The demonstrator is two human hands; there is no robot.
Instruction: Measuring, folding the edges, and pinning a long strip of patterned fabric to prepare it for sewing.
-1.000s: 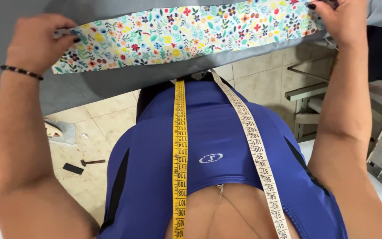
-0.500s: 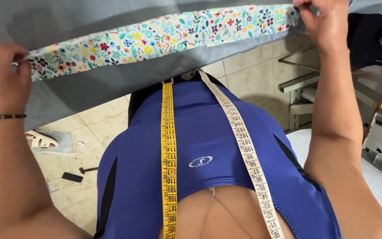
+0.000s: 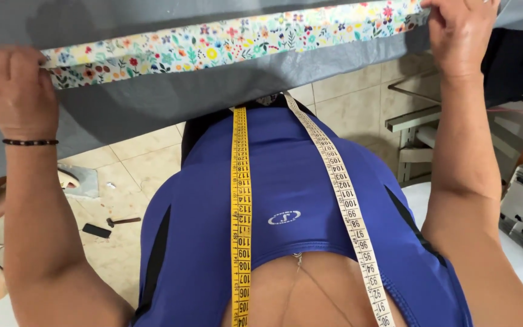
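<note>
Gripping a grey cloth (image 3: 171, 103) by its floral band (image 3: 225, 42), the left hand (image 3: 13, 91) and right hand (image 3: 461, 36) are closed, stretching it across the far view; a yellow tape measure (image 3: 241, 200) hangs beneath.

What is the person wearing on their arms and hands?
Both arms are bare, with no sleeves reaching them and no gloves. The left hand has a thin black beaded bracelet round its wrist. The right hand shows nothing worn.
</note>
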